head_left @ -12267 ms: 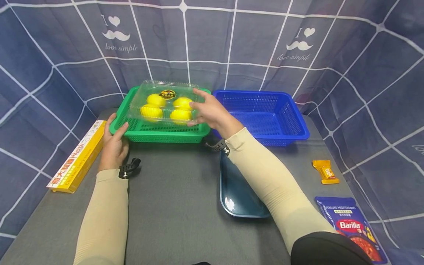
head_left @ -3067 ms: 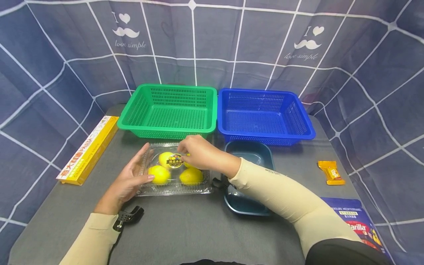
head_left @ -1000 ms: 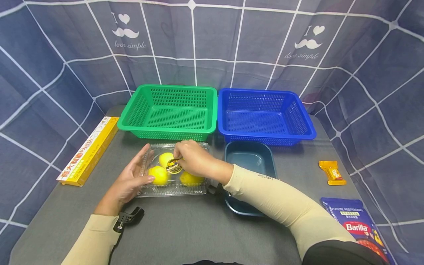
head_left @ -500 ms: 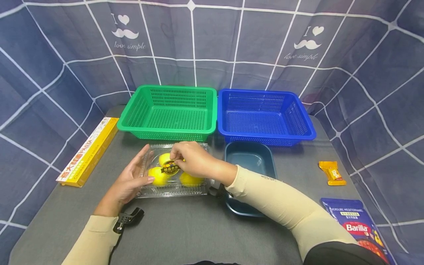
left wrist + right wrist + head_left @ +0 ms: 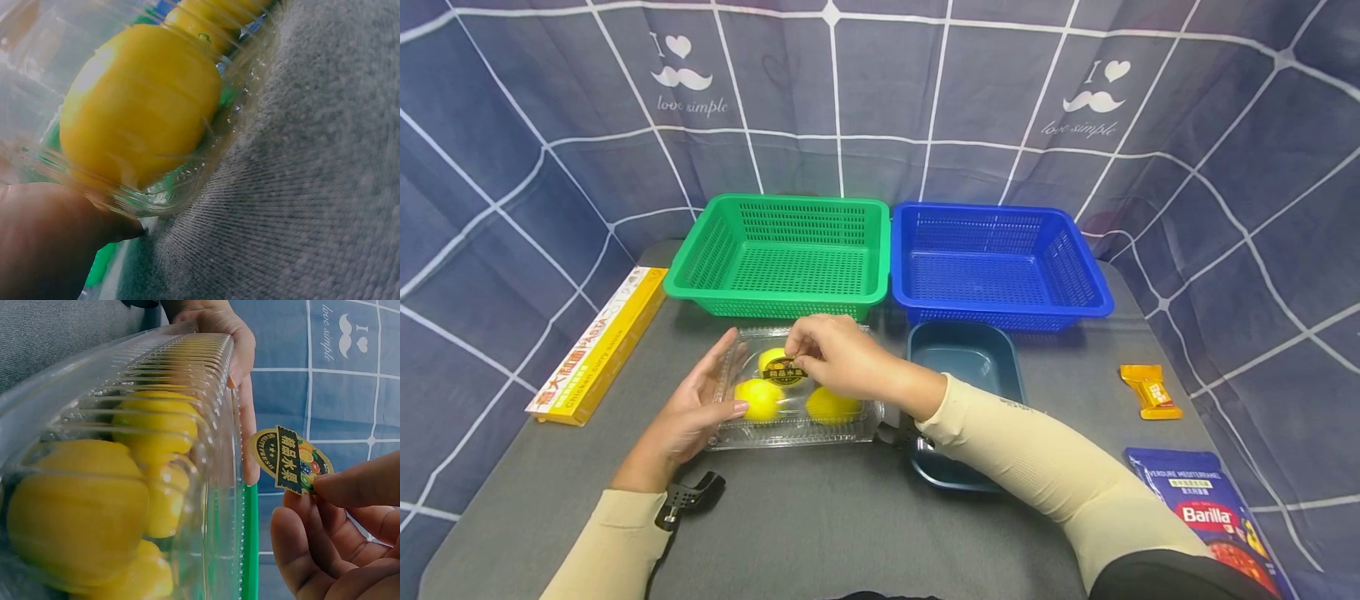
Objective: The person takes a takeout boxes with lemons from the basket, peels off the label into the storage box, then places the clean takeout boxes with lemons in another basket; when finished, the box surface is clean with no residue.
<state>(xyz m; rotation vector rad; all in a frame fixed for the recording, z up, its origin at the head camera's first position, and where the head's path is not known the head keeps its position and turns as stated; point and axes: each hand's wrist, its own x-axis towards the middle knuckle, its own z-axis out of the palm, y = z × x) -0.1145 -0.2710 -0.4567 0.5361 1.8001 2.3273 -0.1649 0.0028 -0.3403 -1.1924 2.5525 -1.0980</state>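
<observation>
A clear plastic clamshell box (image 5: 808, 432) of lemons (image 5: 761, 400) lies on the table in front of the green basket. My left hand (image 5: 694, 408) rests against its left end, fingers extended along the side and thumb near the front corner; the left wrist view shows that thumb (image 5: 56, 225) beside the plastic. My right hand (image 5: 833, 354) pinches a black-and-gold fruit sticker (image 5: 292, 459) between thumb and fingertips. In the right wrist view the sticker stands off the lid. One lemon is hidden under the right hand in the head view.
Behind the box stand a green basket (image 5: 778, 307) and a blue basket (image 5: 1000, 312). A dark teal tray (image 5: 966, 358) lies under the right forearm. The pasta box (image 5: 598, 350) is at left; a small orange packet (image 5: 1150, 392) and a Barilla pouch (image 5: 1206, 508) are at right.
The box came out of the green basket onto the table. My right hand has peeled the sticker up from the lid and shifted it slightly left. The left hand has stayed at the box's end.
</observation>
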